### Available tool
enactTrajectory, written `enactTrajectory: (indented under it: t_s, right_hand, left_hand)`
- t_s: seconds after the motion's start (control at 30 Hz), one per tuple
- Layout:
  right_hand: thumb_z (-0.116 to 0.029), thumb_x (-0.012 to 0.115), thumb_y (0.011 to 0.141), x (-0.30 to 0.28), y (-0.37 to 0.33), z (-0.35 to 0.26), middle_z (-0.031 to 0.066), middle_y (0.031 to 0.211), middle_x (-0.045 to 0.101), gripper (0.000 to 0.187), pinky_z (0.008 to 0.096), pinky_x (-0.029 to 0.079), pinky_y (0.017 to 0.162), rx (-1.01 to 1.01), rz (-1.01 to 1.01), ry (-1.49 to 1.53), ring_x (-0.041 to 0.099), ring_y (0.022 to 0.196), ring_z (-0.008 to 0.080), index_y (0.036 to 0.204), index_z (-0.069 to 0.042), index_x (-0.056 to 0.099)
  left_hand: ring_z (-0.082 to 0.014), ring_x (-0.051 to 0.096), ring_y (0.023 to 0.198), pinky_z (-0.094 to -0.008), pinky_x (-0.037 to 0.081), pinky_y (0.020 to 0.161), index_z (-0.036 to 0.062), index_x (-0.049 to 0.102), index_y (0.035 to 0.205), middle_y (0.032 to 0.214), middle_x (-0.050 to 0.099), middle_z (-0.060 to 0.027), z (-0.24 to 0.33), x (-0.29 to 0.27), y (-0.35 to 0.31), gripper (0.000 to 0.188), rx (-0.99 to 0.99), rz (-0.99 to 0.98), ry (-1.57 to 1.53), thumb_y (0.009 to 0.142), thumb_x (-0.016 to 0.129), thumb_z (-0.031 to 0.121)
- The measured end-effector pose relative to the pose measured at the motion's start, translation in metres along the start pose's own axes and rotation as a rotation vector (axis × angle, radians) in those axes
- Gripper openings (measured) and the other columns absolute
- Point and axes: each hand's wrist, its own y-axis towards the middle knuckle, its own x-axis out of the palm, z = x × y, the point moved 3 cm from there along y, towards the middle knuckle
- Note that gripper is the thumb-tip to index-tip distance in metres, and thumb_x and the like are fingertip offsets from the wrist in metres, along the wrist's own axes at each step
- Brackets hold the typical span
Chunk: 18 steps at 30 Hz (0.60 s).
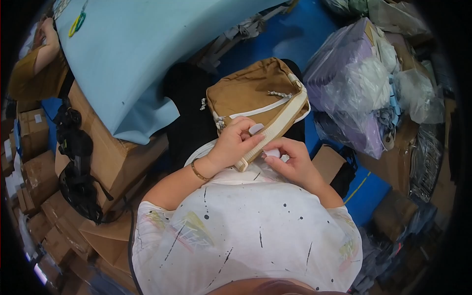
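A brown fabric bag [246,88] with white trim and corded zipper pulls lies across my lap. Its cream webbing strap [278,123] runs down toward my body, ending in a folded end near my waist. My left hand [236,142], with a bracelet on the wrist, pinches the strap from its left side. A small whitish piece [256,129] shows at those fingers. From the other side, my right hand [291,160] has thumb and forefinger curled at the strap's edge. Another small white piece [272,153] sits between them; I cannot make out what either piece is.
Light blue sheet material [132,54] drapes over a surface at the upper left. A cardboard box [115,162] with dark straps [76,152] stands at my left. Plastic-wrapped purple bundles [349,78] are piled at my right. Another person's arm [46,49] shows at the far left.
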Motion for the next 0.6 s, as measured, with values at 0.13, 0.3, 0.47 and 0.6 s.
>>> enactTrajectory:
  t_s: [0.13, 0.3, 0.47, 0.6]
  right_hand:
    - [-0.01, 0.073, 0.074, 0.011, 0.013, 0.009, 0.0038, 0.078, 0.059, 0.038, 0.0214, 0.045, 0.055, -0.028, -0.104, 0.07, 0.055, 0.063, 0.009, 0.11, -0.005, 0.061]
    - [-0.006, 0.072, 0.075, 0.022, 0.015, 0.005, 0.0052, 0.092, 0.05, 0.039, 0.0201, 0.043, 0.05, -0.217, 0.173, -0.175, 0.048, 0.057, 0.0075, 0.112, -0.005, 0.06]
    - [-0.003, 0.072, 0.075, 0.023, 0.014, 0.01, 0.0063, 0.099, 0.048, 0.039, 0.0176, 0.041, 0.049, -0.207, 0.16, -0.118, 0.048, 0.058, 0.0056, 0.112, -0.005, 0.06]
    - [-0.002, 0.072, 0.075, 0.025, 0.013, 0.017, 0.0055, 0.1, 0.049, 0.033, 0.0169, 0.04, 0.05, -0.034, 0.22, 0.157, 0.048, 0.058, 0.0046, 0.107, -0.005, 0.063]
  left_hand:
    - [-0.0062, 0.055, 0.071, -0.0205, 0.046, 0.063, -0.0008, 0.059, 0.098, 0.089, 0.053, -0.0029, -0.007, -0.001, -0.003, 0.017, -0.087, -0.053, -0.065, 0.085, 0.064, 0.009]
    - [-0.0059, 0.057, 0.073, -0.0215, 0.047, 0.063, -0.0004, 0.059, 0.099, 0.091, 0.056, -0.0036, -0.006, -0.002, -0.002, 0.016, -0.063, -0.008, 0.0, 0.085, 0.062, 0.006]
    - [-0.0051, 0.058, 0.083, -0.02, 0.049, 0.07, -0.0001, 0.057, 0.104, 0.092, 0.06, -0.0014, -0.006, -0.004, -0.003, 0.023, -0.083, -0.06, -0.051, 0.082, 0.057, -0.003]
    - [-0.004, 0.056, 0.078, -0.0191, 0.047, 0.067, 0.0001, 0.058, 0.102, 0.088, 0.058, 0.0007, -0.004, -0.005, -0.004, 0.021, -0.088, -0.074, 0.013, 0.081, 0.058, -0.003]
